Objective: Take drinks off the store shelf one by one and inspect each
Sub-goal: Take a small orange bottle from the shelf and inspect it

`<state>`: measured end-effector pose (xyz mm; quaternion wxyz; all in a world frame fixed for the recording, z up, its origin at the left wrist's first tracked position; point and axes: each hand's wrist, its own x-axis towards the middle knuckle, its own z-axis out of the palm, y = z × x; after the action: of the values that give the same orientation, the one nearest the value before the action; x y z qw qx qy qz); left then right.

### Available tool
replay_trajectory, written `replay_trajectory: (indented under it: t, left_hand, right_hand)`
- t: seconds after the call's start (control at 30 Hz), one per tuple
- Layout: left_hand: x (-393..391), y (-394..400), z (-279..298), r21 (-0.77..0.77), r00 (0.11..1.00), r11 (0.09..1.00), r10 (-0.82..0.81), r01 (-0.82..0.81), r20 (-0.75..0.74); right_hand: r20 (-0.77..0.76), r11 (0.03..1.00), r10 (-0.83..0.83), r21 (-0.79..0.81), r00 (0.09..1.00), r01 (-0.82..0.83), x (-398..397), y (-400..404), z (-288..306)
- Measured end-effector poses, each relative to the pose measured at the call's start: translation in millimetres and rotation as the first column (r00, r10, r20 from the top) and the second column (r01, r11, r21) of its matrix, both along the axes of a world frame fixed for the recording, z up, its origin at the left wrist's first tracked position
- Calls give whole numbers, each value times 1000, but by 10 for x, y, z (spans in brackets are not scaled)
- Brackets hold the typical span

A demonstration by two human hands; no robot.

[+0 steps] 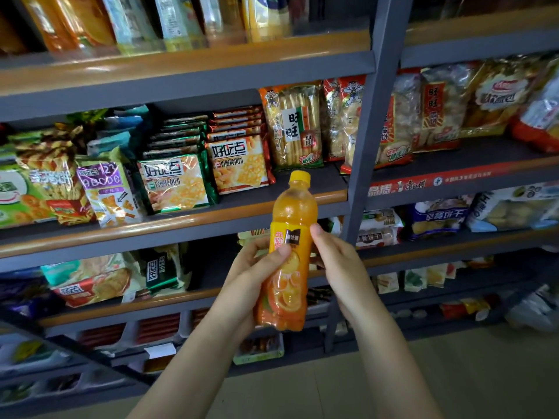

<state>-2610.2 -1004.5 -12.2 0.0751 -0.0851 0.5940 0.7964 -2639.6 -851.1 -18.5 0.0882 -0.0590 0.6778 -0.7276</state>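
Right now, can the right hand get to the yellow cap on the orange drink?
Probably yes. The right hand already holds the orange drink by its side, just below the neck, and nothing covers the yellow cap. The left hand grips lower down, which keeps the bottle steady.

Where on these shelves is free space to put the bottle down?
Bare shelf lies behind the bottle, bordered by cracker packs and the post. Left of that, snack bags crowd the board.
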Motion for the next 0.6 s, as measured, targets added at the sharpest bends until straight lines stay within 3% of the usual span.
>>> replay_trajectory:
  t: [0.2, 0.33, 0.5, 0.6]
  left_hand:
    - [-29, -69, 55, 82, 991, 987, 137, -137, 7]
    - [-5, -80, 111, 38, 978, 977, 209, -209, 14]
    - [89, -80, 175, -24, 989, 996, 85, -89, -121]
    - [96, -89, 220, -14, 980, 998, 57, -61, -189]
  right_hand:
    - [-19, 983, 179, 38, 984, -178, 70, -4, -62]
    - [-57, 958, 273, -74, 960, -277, 119, 5, -83]
    - [-330, 988, 131, -29, 935, -149, 127, -47, -4]
    - [-381, 997, 71, 4, 922, -75, 89, -102, 72]
